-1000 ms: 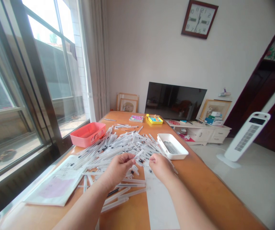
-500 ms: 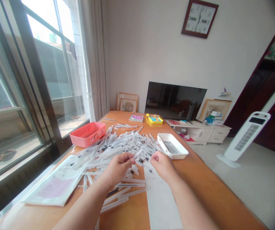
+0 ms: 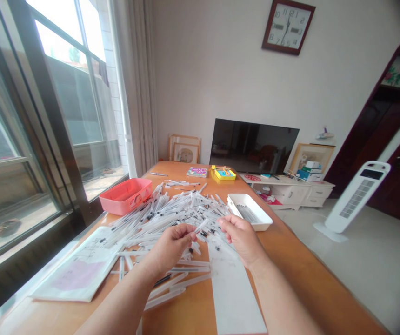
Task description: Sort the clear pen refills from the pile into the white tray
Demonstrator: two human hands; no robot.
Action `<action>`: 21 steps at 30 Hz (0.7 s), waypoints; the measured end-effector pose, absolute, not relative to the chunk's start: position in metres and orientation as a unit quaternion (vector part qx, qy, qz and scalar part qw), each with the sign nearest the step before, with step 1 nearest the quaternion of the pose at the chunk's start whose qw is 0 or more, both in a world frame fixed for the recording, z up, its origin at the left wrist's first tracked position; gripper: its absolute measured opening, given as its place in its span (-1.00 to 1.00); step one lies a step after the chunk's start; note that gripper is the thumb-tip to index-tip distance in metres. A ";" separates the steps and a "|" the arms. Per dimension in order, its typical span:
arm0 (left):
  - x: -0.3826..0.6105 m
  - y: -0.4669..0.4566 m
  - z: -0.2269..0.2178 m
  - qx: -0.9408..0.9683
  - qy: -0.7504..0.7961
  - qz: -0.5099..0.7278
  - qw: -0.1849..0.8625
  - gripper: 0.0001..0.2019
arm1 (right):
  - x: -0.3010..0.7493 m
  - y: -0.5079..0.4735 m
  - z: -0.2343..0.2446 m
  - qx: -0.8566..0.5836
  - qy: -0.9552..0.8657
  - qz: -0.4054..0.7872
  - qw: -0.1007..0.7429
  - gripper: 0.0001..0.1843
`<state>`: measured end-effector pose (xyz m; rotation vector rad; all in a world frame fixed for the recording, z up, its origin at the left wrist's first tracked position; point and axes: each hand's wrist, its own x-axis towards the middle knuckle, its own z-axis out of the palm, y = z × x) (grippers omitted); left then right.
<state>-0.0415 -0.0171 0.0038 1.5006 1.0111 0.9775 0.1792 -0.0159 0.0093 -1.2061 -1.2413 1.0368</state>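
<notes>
A big heap of clear plastic pen barrels [image 3: 165,211] covers the middle of the wooden table [image 3: 301,274]. My left hand [image 3: 172,244] hovers at the near edge of the heap, its fingers pinched on one clear pen barrel [image 3: 202,226] that points toward my right hand. My right hand [image 3: 243,238] is just to the right, fingers curled in a pinch near the barrel's tip; what it holds is too small to make out. A white tray [image 3: 252,224] with dark thin refills stands right behind the right hand.
A pink basket [image 3: 126,195] sits at the heap's left. Paper sheets [image 3: 81,267] lie near left, and a white strip [image 3: 233,293] lies between my arms. Small books [image 3: 197,171] and a yellow box [image 3: 224,173] are at the far end. A window runs along the left; a tower fan [image 3: 355,197] stands on the floor at right.
My right hand has lifted slightly and shifted a little right and back toward the white tray. The left hand has kept its pinch on the barrel in place.
</notes>
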 end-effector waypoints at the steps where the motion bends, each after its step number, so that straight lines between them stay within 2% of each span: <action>1: -0.041 -0.017 0.005 0.617 0.420 0.417 0.519 -0.75 | 0.179 -0.016 0.008 -0.511 -0.522 0.435 0.527 -0.69; 12: -0.053 -0.010 0.011 0.471 0.422 0.564 0.532 -0.70 | 0.143 -0.031 0.002 -0.470 -0.545 0.538 0.439 -0.71; 21: -0.056 -0.008 0.017 0.402 0.392 0.639 0.525 -0.65 | 0.112 -0.039 -0.004 -0.478 -0.548 0.558 0.400 -0.79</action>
